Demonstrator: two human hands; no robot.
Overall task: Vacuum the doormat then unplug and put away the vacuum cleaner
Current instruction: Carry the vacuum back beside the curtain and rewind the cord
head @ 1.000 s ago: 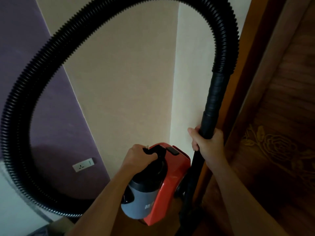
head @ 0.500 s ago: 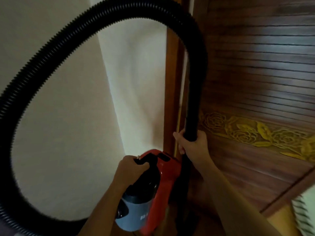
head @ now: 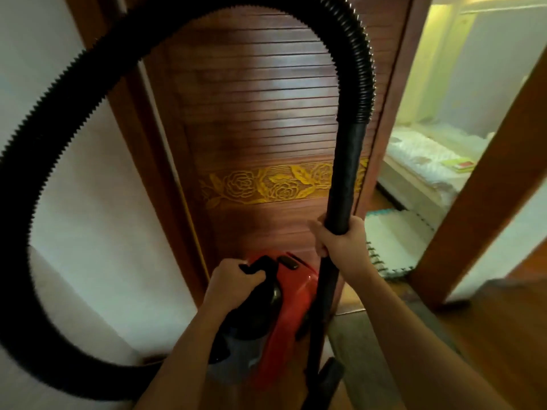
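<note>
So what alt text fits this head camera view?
A person's left hand grips the black handle of a red canister vacuum cleaner while the right hand holds its black wand, ribbed hose looping overhead, before a carved wooden door.

The wooden door (head: pixel 260 119) stands close ahead, blocking the way forward, with a wall (head: pixel 97 202) on its left. The black hose (head: pixel 88 72) loops across that side. Right of the door, an open doorway (head: pixel 438 161) gives passage.

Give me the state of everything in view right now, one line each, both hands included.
left hand: closed on the vacuum's black carry handle
right hand: closed around the black wand
vacuum cleaner: held by its handle, red body
hose: arched in a big loop overhead
wooden door: swung open beside the doorway
foam mat: flat on floor past the doorway
</note>
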